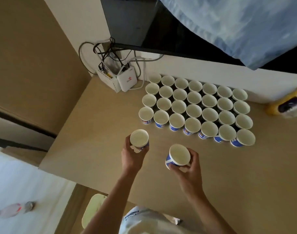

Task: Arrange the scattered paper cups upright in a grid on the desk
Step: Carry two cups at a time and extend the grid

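A person stands over a pale worktop (pixel 102 132) with a paper cup in each of their hands, both held above the bare surface just in front of a grid of cups (pixel 194 110) already set out in four rows of seven near the back wall. The left hand (pixel 134 154) has its fingers and thumb curled round the blue printed wall of the left-hand cup (pixel 139 138), which sits upright, mouth to the ceiling and long axis close to vertical. The right hand (pixel 188 168) wraps the lower wall of the right-hand cup (pixel 179 155), which appears tilted, its base swung toward the person's left and its open mouth leaning up and away. Every cup in the grid stands on its base with the white interior facing up, rims touching or just beside their neighbours. The cups are likely very light and thin-walled, easy to crush at the rim and easy to knock over, so a gentle hold round the lower wall, below the rolled lip, looks the safer grip, with care not to nudge the front row when setting down. Two white routers (pixel 122 80) with tangled cables (pixel 107 53) sit at the back left corner, and a yellow packet (pixel 286 105) lies at the right edge.
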Motion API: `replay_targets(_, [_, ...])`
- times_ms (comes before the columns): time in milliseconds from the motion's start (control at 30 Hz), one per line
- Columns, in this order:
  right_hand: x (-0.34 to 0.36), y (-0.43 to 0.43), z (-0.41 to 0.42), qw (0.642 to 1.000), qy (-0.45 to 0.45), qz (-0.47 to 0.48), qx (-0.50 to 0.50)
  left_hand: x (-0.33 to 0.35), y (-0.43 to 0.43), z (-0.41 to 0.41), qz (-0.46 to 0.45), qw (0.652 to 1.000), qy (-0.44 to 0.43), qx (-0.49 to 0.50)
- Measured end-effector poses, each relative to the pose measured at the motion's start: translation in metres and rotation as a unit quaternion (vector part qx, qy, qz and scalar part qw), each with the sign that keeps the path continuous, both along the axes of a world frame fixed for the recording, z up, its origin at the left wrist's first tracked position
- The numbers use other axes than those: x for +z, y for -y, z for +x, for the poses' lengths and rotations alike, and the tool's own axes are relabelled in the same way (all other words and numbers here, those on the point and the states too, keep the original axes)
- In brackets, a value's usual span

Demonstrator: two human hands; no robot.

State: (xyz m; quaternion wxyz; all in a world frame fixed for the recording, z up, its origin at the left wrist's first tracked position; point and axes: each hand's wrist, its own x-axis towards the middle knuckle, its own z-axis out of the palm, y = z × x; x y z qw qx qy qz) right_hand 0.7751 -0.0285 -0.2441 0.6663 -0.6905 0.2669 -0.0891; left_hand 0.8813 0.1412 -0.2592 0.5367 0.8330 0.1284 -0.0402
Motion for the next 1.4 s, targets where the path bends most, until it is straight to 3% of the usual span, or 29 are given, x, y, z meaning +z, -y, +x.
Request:
replay_targets(267, [-0.015, -0.03, 0.02, 0.998, -0.037, -0.017, -0.049, -0.055, -0.015, 0.05, 0.031, 0.997, 0.006, -0.066])
replay_targets(500, [-0.017, -0.037, 0.025, 0.995, -0.049, -0.022, -0.079, -0.08, -0.015, 0.067, 0.004, 0.995, 0.02, -0.101])
replay_targets(867, [-0.021, -0.047, 0.025, 0.993, -0.057, 0.0, -0.101, -0.084, -0.012, 0.082, 0.011, 0.99, 0.056, -0.126])
replay_targets(1400, [-0.031, -0.053, 0.037, 0.992, -0.056, -0.004, -0.113, -0.081, -0.011, 0.089, 0.012, 0.988, 0.017, -0.156])
